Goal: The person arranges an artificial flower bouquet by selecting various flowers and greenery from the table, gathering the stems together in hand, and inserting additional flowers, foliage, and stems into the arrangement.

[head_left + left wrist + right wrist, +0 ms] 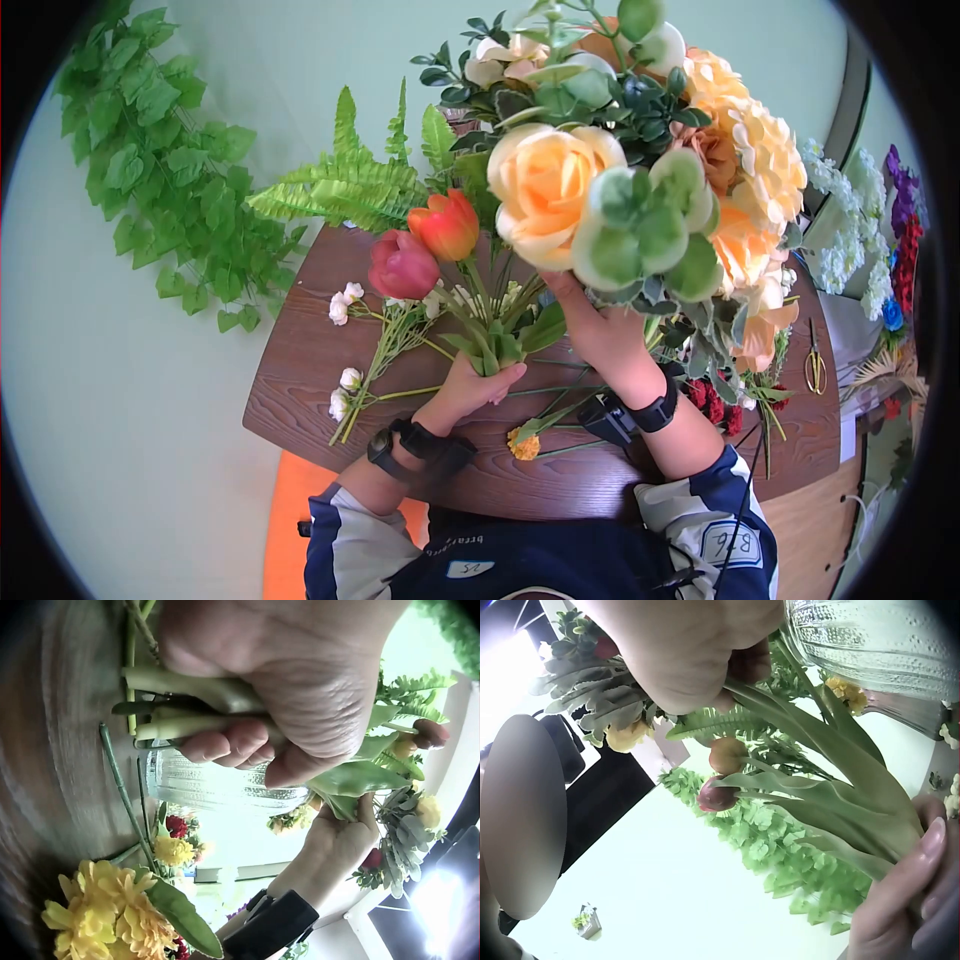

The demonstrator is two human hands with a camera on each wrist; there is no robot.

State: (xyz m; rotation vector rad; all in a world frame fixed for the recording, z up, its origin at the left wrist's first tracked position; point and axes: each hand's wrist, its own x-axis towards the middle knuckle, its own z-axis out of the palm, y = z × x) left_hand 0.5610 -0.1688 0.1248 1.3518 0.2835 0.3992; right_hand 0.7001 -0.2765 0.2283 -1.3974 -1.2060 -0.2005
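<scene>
Near the front of the table, my left hand (480, 385) grips the lower stems of a bunch of tulips, its fingers curled round them. An orange tulip (445, 225) and a pink tulip (403, 265) lean up and away. My right hand (605, 340) is raised beside the bunch, its fingertips partly hidden below a large peach rose (550, 190). Seen from the right wrist, those fingers pinch the upper part of a long tulip leaf (802, 731). A ribbed glass vase (217, 784) stands just behind the stems in the left wrist view.
White flowers (340, 404) on cut stems lie at the left of the wooden table (540, 490). A yellow flower (522, 443) lies in front, dark red flowers (715, 400) and scissors (815, 365) at right. Ivy (150, 160) hangs on the wall.
</scene>
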